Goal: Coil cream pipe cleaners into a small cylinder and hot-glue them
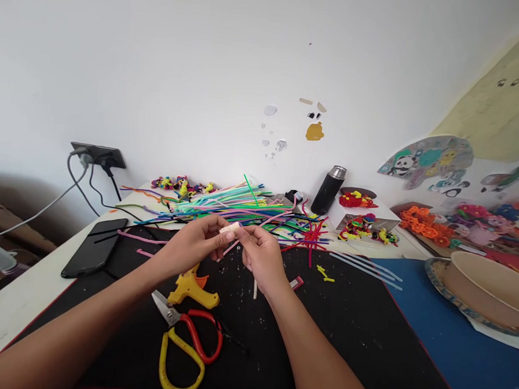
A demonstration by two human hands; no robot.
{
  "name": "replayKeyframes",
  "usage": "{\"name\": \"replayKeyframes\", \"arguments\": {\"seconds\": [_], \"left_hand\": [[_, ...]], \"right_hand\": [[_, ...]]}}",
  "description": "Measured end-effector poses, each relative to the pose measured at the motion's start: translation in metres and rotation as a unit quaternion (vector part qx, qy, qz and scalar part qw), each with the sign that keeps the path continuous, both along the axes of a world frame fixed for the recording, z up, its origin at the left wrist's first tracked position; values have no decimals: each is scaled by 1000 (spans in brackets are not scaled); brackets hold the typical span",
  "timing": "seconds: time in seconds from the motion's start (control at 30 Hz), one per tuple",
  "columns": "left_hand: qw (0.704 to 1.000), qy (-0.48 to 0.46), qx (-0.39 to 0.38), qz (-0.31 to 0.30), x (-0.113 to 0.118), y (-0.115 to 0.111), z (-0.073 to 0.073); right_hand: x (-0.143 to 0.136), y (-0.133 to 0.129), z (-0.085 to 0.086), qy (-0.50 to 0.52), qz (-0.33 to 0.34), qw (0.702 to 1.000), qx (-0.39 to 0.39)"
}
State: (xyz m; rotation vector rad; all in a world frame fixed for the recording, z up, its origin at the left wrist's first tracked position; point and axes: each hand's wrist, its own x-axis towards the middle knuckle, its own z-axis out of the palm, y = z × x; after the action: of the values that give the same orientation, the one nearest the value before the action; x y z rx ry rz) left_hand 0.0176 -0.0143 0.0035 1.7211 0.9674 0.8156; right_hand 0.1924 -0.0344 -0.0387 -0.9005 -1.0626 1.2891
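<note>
My left hand (198, 243) and my right hand (260, 252) meet over the black mat (339, 332). Between their fingertips they pinch a cream pipe cleaner (230, 229), bunched into a small coil. A pale straight end (255, 288) hangs below my right hand; whether it belongs to the same piece is hidden by the fingers. Under my left hand lies a yellow glue gun (196, 290), partly covered by the hand. Scissors (186, 341) with one red and one yellow handle rest nearer to me, blades slightly apart.
A heap of colourful pipe cleaners (237, 202) lies behind my hands. A phone (92, 249) is at left, a black flask (328, 191) stands at the back. Glue sticks (371, 267), yellow scraps (325, 273) and a bowl (493, 288) are at right.
</note>
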Motion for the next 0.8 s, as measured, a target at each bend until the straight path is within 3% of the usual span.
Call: {"name": "replayKeyframes", "arguments": {"seconds": [0.17, 0.43, 0.8], "left_hand": [[996, 26, 75, 39, 0, -4, -1], [986, 61, 124, 96, -1, -3, -2], [991, 43, 71, 100, -1, 2, 0]], "right_hand": [[-2, -1, 0, -10, 4, 1000, 0], [0, -3, -1, -31, 23, 999, 0], [-1, -4, -1, -56, 29, 998, 15]]}}
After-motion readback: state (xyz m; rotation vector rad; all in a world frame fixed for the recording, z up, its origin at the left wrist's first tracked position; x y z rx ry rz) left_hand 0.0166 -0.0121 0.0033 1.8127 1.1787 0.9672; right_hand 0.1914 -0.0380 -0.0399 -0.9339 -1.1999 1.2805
